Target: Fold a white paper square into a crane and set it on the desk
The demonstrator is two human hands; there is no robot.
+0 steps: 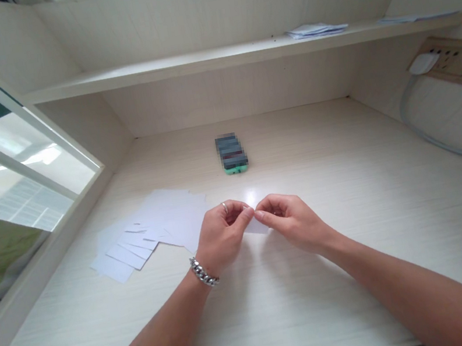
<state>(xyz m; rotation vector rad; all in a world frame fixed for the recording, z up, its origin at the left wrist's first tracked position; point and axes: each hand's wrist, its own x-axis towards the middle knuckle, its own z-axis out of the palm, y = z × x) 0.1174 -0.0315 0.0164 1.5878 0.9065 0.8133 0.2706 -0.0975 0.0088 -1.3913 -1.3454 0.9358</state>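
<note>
My left hand, with a ring and a chain bracelet, pinches the edge of a small white paper piece. From the other side my right hand grips the same piece, its fingertips meeting those of my left hand. Most of the paper is hidden behind the fingers; a small part shows below them. Several white paper sheets lie spread and overlapping on the desk to the left, some of them small cut pieces.
A pixelated dark object with a green edge lies beyond my hands on the desk. Folded papers rest on the shelf. A white plug with a cable is at the right wall socket.
</note>
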